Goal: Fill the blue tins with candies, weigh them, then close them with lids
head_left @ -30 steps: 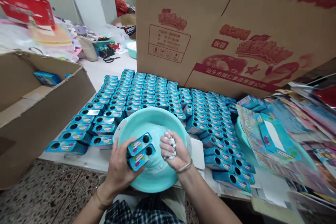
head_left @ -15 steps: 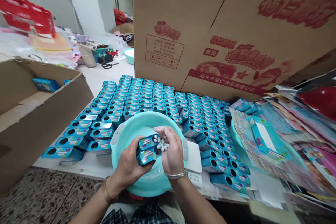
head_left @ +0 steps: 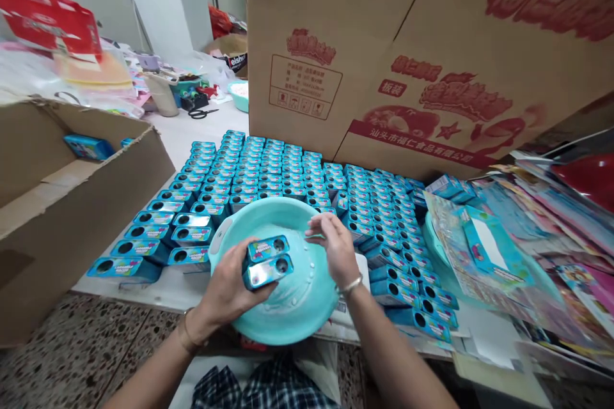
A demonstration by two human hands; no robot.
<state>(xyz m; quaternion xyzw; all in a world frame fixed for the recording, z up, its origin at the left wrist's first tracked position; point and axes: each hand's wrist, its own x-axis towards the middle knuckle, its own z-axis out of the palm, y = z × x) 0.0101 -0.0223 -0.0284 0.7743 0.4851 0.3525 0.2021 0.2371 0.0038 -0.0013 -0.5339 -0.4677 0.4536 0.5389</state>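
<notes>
My left hand (head_left: 229,291) grips two small blue boxes (head_left: 267,261), one stacked on the other, each with a round hole at its right end. It holds them over a turquoise basin (head_left: 297,310) at the table's front edge. A few small white beads lie scattered in the basin. My right hand (head_left: 336,244) hovers over the basin's far right rim, fingers loosely curled and pinched together, with nothing I can make out in them. Rows of several matching blue boxes (head_left: 268,172) cover the table behind the basin.
A big printed cardboard carton (head_left: 412,45) stands behind the rows. An open cardboard box (head_left: 71,185) on the left holds a blue box. Printed sheets and flat blue packaging (head_left: 494,243) pile up on the right. Scissors, a cup and clutter sit at the back left.
One second ago my right hand held a fistful of white beads; half a second ago it tipped them at the holes of the boxes. Now it has drawn back right, away from the boxes.
</notes>
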